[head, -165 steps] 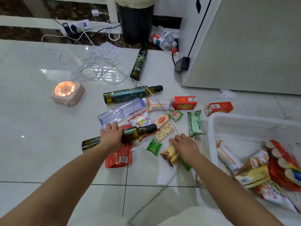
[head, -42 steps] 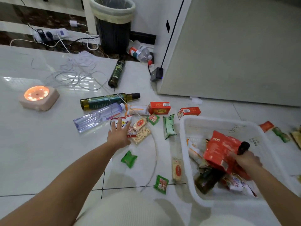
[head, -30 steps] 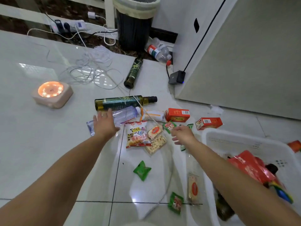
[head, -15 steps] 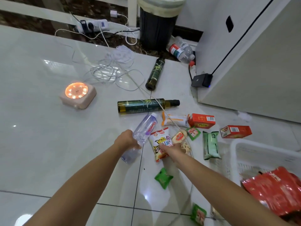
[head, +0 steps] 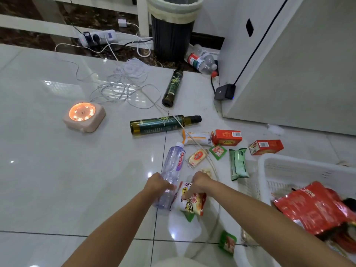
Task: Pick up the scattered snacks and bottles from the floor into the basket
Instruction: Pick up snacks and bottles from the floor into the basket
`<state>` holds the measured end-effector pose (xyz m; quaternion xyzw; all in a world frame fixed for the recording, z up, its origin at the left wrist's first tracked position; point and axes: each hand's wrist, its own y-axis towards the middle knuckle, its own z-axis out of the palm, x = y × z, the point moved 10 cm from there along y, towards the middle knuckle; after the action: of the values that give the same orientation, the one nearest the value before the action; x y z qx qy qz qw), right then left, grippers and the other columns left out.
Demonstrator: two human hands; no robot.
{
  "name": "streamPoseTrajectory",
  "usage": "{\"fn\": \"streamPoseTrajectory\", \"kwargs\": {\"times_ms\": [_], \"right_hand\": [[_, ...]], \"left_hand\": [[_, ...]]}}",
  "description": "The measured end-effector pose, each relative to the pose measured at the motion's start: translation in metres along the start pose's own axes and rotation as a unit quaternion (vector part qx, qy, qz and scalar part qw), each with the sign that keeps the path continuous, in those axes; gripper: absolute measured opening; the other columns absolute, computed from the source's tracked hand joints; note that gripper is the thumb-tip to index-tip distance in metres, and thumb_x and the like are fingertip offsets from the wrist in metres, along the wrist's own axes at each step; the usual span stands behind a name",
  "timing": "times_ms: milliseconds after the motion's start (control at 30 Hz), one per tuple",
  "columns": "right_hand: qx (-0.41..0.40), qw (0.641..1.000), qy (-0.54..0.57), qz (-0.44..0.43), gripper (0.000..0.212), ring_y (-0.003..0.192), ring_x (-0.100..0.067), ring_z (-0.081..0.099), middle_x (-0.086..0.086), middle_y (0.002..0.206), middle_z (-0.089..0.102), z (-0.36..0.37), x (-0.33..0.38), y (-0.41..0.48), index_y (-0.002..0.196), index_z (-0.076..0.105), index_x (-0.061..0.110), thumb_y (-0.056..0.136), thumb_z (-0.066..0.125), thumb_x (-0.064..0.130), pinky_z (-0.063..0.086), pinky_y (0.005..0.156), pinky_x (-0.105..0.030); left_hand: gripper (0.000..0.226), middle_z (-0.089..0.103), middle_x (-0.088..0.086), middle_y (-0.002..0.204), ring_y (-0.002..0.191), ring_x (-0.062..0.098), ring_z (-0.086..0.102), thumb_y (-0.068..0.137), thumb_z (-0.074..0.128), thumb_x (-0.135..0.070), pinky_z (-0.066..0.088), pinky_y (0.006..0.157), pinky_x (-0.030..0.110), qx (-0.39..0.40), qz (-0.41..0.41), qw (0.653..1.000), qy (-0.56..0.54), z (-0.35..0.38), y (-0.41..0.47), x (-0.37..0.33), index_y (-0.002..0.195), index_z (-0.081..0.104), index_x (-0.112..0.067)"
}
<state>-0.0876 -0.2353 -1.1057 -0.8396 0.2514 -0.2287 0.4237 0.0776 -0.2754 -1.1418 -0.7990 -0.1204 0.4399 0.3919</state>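
1. The left hand (head: pixel 158 185) has its fingers wrapped around the lower body of a clear, ribbed plastic water bottle (head: pixel 172 170) with a white cap; its base is blurred, and whether it rests on the glossy white tiled floor (head: pixel 57 180) cannot be told.
2. The right hand (head: pixel 199 183) grips the top of a white crinkly snack packet with red and yellow print (head: pixel 192 200); its fingers cover part of the lettering.
3. A small green wrapper (head: pixel 188 216) shows only as a corner under that packet.
4. The white perforated plastic basket (head: pixel 289 166) is cut off by the right edge. Inside it a shiny red foil bag (head: pixel 312 209) hides most of what lies beneath; a dark bottle cap (head: pixel 349 202) peeks out beside it.
5. On the floor beyond the hands lie a dark green glass oil bottle with a black cap (head: pixel 163 124), a second dark glass bottle (head: pixel 172 85), two red cardboard boxes (head: pixel 227 137), a long pale green wrapped bar (head: pixel 238 163), a small orange-and-cream biscuit pack (head: pixel 198 156) and a small green sachet (head: pixel 217 151).
6. A thin pale cable (head: pixel 212 164) crosses several snacks.
7. Near the bottom edge another green sachet (head: pixel 228 241) is smeared.
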Motion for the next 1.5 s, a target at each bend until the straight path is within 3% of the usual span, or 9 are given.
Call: {"fn": "streamPoseTrajectory", "kwargs": {"times_ms": [200, 300, 367, 467, 633, 833, 1033, 1233, 1500], "right_hand": [[-0.041, 0.945, 0.326, -0.008, 0.071, 0.125, -0.032, 0.047, -0.010, 0.136, 0.049, -0.069, -0.053, -0.042, 0.133, 0.041, 0.010, 0.075, 0.079, 0.026, 0.050, 0.089, -0.047], [-0.109, 0.862, 0.494, -0.033, 0.043, 0.108, -0.028, 0.054, -0.005, 0.113, 0.057, -0.114, -0.098, -0.068, 0.110, 0.049, 0.012, 0.079, 0.074, 0.029, 0.050, 0.091, -0.051], [-0.185, 0.799, 0.571, -0.026, 0.049, 0.090, -0.025, 0.060, -0.008, 0.108, 0.061, -0.139, -0.146, -0.086, 0.113, 0.048, 0.008, 0.079, 0.074, 0.032, 0.054, 0.082, -0.046], [-0.306, 0.750, 0.585, 0.030, 0.048, 0.081, -0.026, 0.060, -0.016, 0.121, 0.060, -0.152, -0.233, -0.117, 0.118, 0.051, 0.010, 0.082, 0.071, 0.034, 0.051, 0.071, -0.038], [-0.424, 0.701, 0.537, 0.203, 0.088, 0.127, -0.041, 0.044, -0.023, 0.144, 0.041, -0.127, -0.384, -0.171, 0.144, 0.033, 0.001, 0.083, 0.054, 0.061, 0.041, 0.103, -0.049], [-0.427, 0.722, 0.483, 0.250, 0.088, 0.131, -0.043, 0.038, -0.029, 0.146, 0.034, -0.112, -0.467, -0.201, 0.141, 0.025, -0.010, 0.087, 0.055, 0.052, 0.036, 0.103, -0.046], [-0.467, 0.725, 0.396, 0.315, 0.086, 0.134, -0.040, 0.030, -0.027, 0.144, 0.031, -0.115, -0.494, -0.217, 0.140, 0.027, -0.005, 0.083, 0.061, 0.050, 0.027, 0.110, -0.051], [-0.498, 0.783, 0.277, 0.250, 0.074, 0.134, -0.043, 0.029, -0.027, 0.146, 0.029, -0.152, -0.425, -0.200, 0.138, 0.033, -0.005, 0.089, 0.053, 0.046, 0.026, 0.111, -0.052], [-0.481, 0.838, 0.256, -0.007, 0.061, 0.134, -0.036, 0.033, -0.021, 0.145, 0.035, -0.213, -0.161, -0.132, 0.137, 0.039, 0.000, 0.089, 0.057, 0.033, 0.028, 0.109, -0.040]], "left_hand": [[0.031, 0.053, 0.008, 0.064, 0.057, 0.020, 0.051, 0.051, 0.082, -0.015, 0.041, 0.053, 0.024, 0.012, -0.013, 0.999, -0.049, -0.002, -0.030, 0.002, 0.068, 0.057, -0.005], [0.020, 0.053, 0.011, 0.069, 0.057, 0.020, 0.049, 0.074, 0.076, -0.006, 0.041, 0.050, 0.023, 0.032, -0.012, 0.998, -0.055, -0.002, -0.046, -0.008, 0.080, 0.059, 0.000], [0.024, 0.058, 0.014, 0.083, 0.073, 0.024, 0.055, 0.076, 0.075, -0.008, 0.046, 0.063, 0.029, 0.037, 0.008, 0.998, -0.042, -0.001, -0.056, -0.031, 0.091, 0.060, 0.001], [0.023, 0.062, 0.012, 0.093, 0.088, 0.025, 0.058, 0.075, 0.077, -0.008, 0.051, 0.075, 0.036, 0.072, 0.061, 0.996, 0.002, 0.017, -0.077, -0.087, 0.090, 0.060, -0.007], [0.022, 0.064, 0.007, 0.087, 0.074, 0.017, 0.057, 0.074, 0.077, -0.015, 0.048, 0.073, 0.030, 0.150, 0.149, 0.972, 0.106, 0.097, -0.122, -0.189, 0.091, 0.063, -0.012], [0.030, 0.060, 0.005, 0.080, 0.063, 0.015, 0.055, 0.077, 0.074, -0.024, 0.042, 0.047, 0.018, 0.184, 0.185, 0.959, 0.110, 0.223, -0.165, -0.251, 0.097, 0.062, -0.005], [0.063, 0.037, 0.011, 0.148, 0.127, 0.025, 0.042, 0.094, 0.056, -0.029, 0.038, 0.098, 0.034, 0.192, 0.197, 0.946, 0.168, 0.275, -0.177, -0.259, 0.146, 0.030, -0.006], [0.035, 0.054, 0.015, 0.116, 0.102, 0.027, 0.051, 0.093, 0.056, -0.024, 0.039, 0.067, 0.026, 0.034, 0.207, 0.942, 0.262, 0.140, -0.133, -0.266, 0.118, 0.055, 0.000], [0.045, 0.059, 0.020, 0.122, 0.104, 0.032, 0.056, 0.082, 0.067, -0.009, 0.043, 0.084, 0.033, -0.121, 0.112, 0.957, 0.238, -0.092, -0.085, -0.182, 0.125, 0.056, 0.000]]}}
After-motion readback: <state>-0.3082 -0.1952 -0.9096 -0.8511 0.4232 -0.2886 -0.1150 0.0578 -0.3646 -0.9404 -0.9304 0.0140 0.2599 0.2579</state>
